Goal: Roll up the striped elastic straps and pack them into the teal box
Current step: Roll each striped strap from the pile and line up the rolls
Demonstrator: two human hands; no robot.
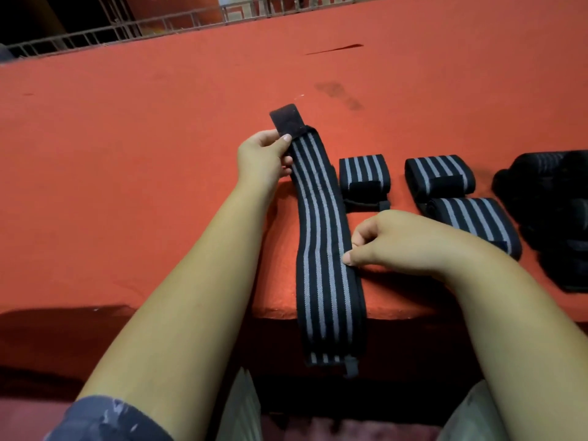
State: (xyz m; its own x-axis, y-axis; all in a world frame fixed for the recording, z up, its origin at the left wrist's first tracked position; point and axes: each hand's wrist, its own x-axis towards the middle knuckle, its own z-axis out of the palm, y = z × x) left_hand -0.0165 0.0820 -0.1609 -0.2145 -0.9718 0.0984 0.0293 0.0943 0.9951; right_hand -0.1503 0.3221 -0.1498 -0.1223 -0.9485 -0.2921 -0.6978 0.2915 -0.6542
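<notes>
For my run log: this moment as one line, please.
strap: unrolled, draped over ledge; left hand: pinches far end; right hand: pinches right edge; rolled straps: three beside

You are working in dim, warm light that is falling brightest on the red ledge (143, 138) left of the flat strap (324, 243). Beyond the strap's far end, the railing (95, 35) is sinking into near black and bowing with the wide lens. Right of the strap, a dark pile (547, 211) is losing its detail. Below its near end, shadow is swallowing the ledge's front. Everything is looking soft.
</notes>
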